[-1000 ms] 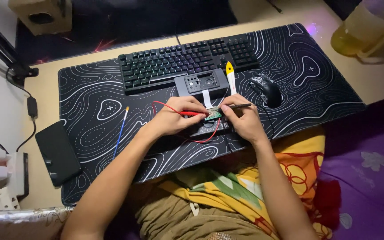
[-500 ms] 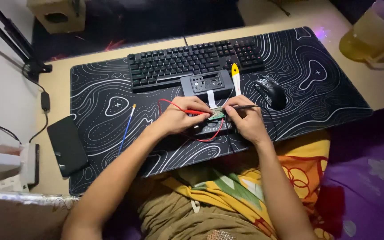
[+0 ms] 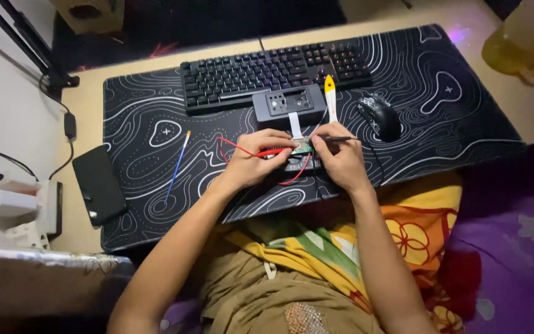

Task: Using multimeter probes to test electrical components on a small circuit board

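Note:
My left hand (image 3: 256,162) pinches a red probe with a red wire (image 3: 236,147) trailing from it, its tip on a small green circuit board (image 3: 303,148). My right hand (image 3: 336,159) grips a thin black probe (image 3: 341,140) whose tip points at the same board. The board lies on the black desk mat (image 3: 156,161), joined by a white ribbon cable (image 3: 295,125) to a grey flat device (image 3: 288,104). A second red wire loops under the board. What lies under my fingers is hidden.
A black keyboard (image 3: 267,71) sits behind the grey device, a black mouse (image 3: 379,116) to its right. A yellow-and-white tool (image 3: 330,98), a thin blue stick (image 3: 176,166), a black phone (image 3: 99,184), a yellow jug (image 3: 523,46) and white adapters (image 3: 26,213) surround the mat.
Both hands stay at the circuit board with the probes. The keyboard's coloured backlight has dimmed. The view has shifted slightly.

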